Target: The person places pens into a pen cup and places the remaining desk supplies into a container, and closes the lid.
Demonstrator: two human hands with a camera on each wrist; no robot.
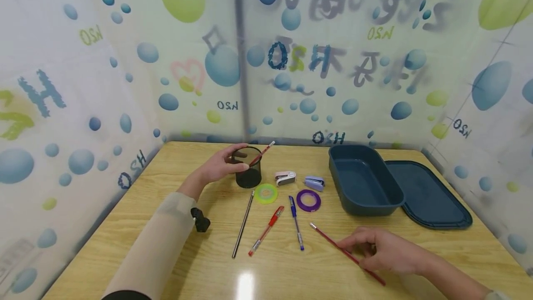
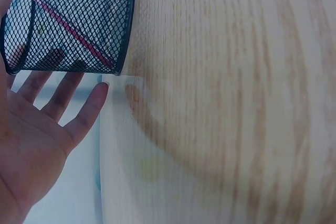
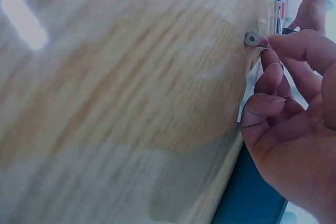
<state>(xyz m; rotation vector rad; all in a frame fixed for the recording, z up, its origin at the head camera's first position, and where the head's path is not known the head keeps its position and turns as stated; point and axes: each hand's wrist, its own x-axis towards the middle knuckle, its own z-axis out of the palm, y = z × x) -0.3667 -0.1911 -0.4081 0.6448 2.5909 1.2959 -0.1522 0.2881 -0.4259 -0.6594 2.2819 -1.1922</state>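
My left hand [image 1: 220, 165] holds a black mesh pen cup [image 1: 249, 179] upright at the back of the table, thumb at its rim and fingers round the far side. A red pencil [image 1: 267, 148] leans in the cup; through the mesh [image 2: 79, 3] in the left wrist view its lower end shows near the base. At the front right, my right hand [image 1: 387, 250] pinches another red pencil [image 1: 326, 237] between thumb and fingers, low over the table. That pencil's bare end [image 3: 253, 39] faces the right wrist camera. The other right fingers are curled loosely.
Between the hands lie a dark pencil [image 1: 243, 223], a red pen [image 1: 266, 230], a blue pen [image 1: 296, 223], green tape [image 1: 265, 193] and purple tape [image 1: 308, 208]. Behind are a white stapler [image 1: 285, 178] and a purple stapler [image 1: 314, 183]. A blue box [image 1: 366, 207] and its lid [image 1: 437, 198] stand right.
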